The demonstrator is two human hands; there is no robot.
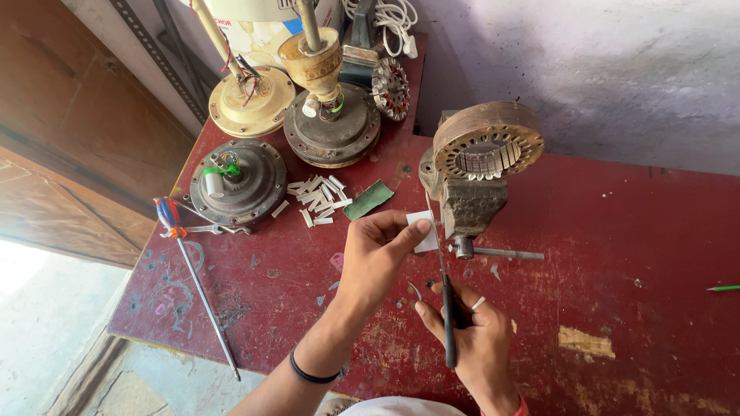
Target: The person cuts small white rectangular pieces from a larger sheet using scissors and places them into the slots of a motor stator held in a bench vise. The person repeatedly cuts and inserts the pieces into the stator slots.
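Left hand [375,258]: raised over the red workbench [617,254], thumb and fingers pinched shut on a small white paper slip [423,231]; a black band circles the wrist.

Right hand [472,333]: lower and nearer the body, fingers curled closed around the dark handles of a pair of scissors [447,308], the thin blades pointing up to the slip's right edge.

Bench vise [468,206]: just beyond the slip, worn metal, its handle bar sticking out to the right. Clamped on top is a rusty stator ring [487,141], tilted, its slots lined along the inner rim.

Cut white strips [317,199]: a loose scatter on the bench, left of the vise, with a green sheet scrap [368,199] just beside them.

Fan motor housings: one dark and round with a white capacitor and green wire [237,182]; a second, grimy, with a brass-coloured stem [331,127]; a third, cream-coloured [251,102], at the rear.

Long screwdriver [196,281]: red-and-blue handle, lying near the bench's left edge.

Green pencil [723,288]: at the far right, well apart.
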